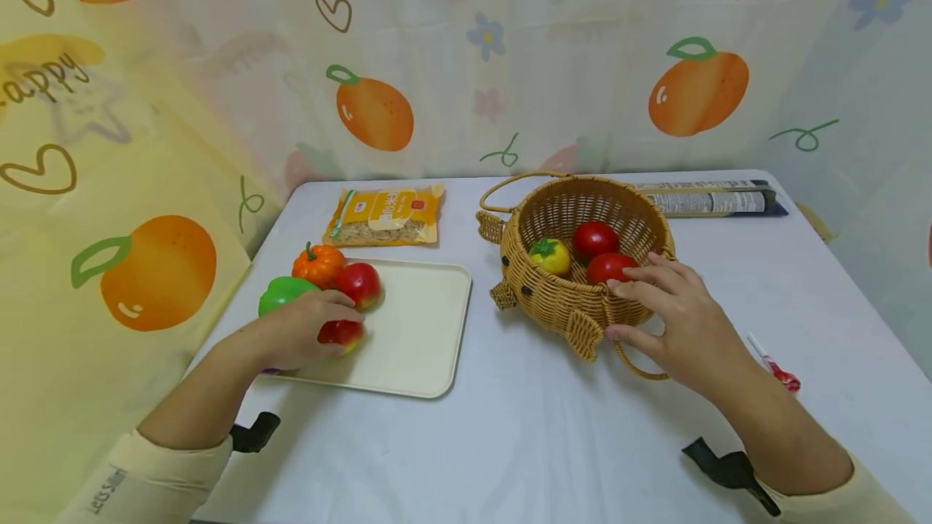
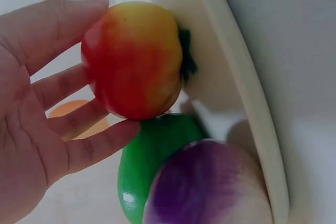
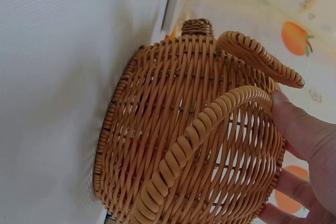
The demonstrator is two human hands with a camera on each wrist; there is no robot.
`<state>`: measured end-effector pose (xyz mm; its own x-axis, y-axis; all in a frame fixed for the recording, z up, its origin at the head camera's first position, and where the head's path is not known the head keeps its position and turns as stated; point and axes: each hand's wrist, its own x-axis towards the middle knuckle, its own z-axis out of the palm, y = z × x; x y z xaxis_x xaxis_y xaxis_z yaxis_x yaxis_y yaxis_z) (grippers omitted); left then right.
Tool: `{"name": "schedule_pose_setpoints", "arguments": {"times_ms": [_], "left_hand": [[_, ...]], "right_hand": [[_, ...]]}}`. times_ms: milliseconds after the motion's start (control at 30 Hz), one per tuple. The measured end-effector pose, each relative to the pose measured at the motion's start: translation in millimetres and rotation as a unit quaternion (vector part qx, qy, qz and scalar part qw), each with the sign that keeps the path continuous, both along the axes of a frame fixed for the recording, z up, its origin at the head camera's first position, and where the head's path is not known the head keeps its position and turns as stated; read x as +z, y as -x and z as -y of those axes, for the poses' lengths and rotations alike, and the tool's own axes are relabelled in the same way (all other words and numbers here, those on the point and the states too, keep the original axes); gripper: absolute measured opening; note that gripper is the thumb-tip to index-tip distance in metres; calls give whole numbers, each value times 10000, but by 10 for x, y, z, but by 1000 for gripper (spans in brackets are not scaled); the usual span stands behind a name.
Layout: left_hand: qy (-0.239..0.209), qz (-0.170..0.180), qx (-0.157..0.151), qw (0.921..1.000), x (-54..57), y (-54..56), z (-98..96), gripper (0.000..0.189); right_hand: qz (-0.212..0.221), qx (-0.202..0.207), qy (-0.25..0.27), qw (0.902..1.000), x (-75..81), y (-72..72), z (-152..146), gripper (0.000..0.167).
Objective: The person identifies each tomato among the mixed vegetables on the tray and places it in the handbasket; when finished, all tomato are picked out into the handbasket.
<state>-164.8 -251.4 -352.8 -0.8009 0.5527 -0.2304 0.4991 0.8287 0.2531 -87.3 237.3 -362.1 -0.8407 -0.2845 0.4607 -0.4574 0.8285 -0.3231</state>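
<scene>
Above the left part of a cream tray (image 1: pixel 422 330), my left hand (image 1: pixel 309 328) holds a red-and-yellow toy tomato (image 2: pixel 134 61) between thumb and fingers. A green toy pepper (image 1: pixel 286 293), a small orange pumpkin (image 1: pixel 319 267) and another red-and-yellow fruit (image 1: pixel 360 285) sit around that hand. A purple-and-white toy vegetable (image 2: pixel 210 187) shows best in the left wrist view. My right hand (image 1: pixel 673 322) grips the near right rim of a wicker basket (image 3: pixel 173 103), thumb outside and fingers over the edge. Inside lie two red fruits (image 1: pixel 595 240) and a yellow one (image 1: pixel 550 256) with a green top.
A yellow food packet (image 1: pixel 386 217) lies behind the tray. At the back right, a long dark-ended package (image 1: pixel 713 199) is partly hidden by the basket. A red-wrapped lollipop (image 1: pixel 782 378) lies right of my right forearm. A printed curtain hangs behind the white table (image 1: pixel 524 443).
</scene>
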Motion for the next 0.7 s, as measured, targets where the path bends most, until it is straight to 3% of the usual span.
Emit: {"name": "schedule_pose_setpoints", "arguments": {"times_ms": [333, 700], "left_hand": [[-122, -269, -278, 9992, -52, 3, 2, 36], [-143, -14, -254, 9996, -23, -12, -75, 40]], "right_hand": [[65, -39, -19, 10000, 7, -17, -5, 55], [-49, 2, 10, 10000, -6, -6, 1, 56]]}}
